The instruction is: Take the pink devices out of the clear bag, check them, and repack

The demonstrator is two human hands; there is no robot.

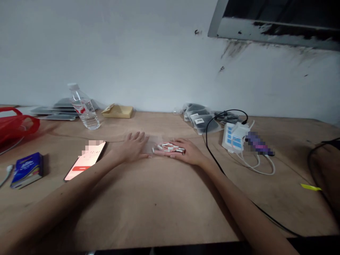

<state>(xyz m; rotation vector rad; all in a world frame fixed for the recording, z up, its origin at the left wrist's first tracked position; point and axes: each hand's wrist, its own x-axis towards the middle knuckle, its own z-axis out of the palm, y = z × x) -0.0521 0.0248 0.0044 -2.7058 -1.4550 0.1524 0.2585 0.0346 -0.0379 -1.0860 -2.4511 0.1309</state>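
My left hand [134,147] lies flat on the wooden table [159,198], fingers stretched out, resting on the edge of a small clear plastic bag [154,142]. My right hand [183,152] lies beside it, palm down, with its fingers over a little heap of several small white and red pieces [171,147]. The fingertips of both hands nearly meet at the bag. I cannot tell whether any piece is pinched.
A phone with a lit screen [86,159] lies left of my left forearm, a blue tissue pack [26,170] further left. A water bottle [84,108], red bag [16,124] and cardboard box [118,111] stand at the back. A white charger hub [233,138] with cables lies right.
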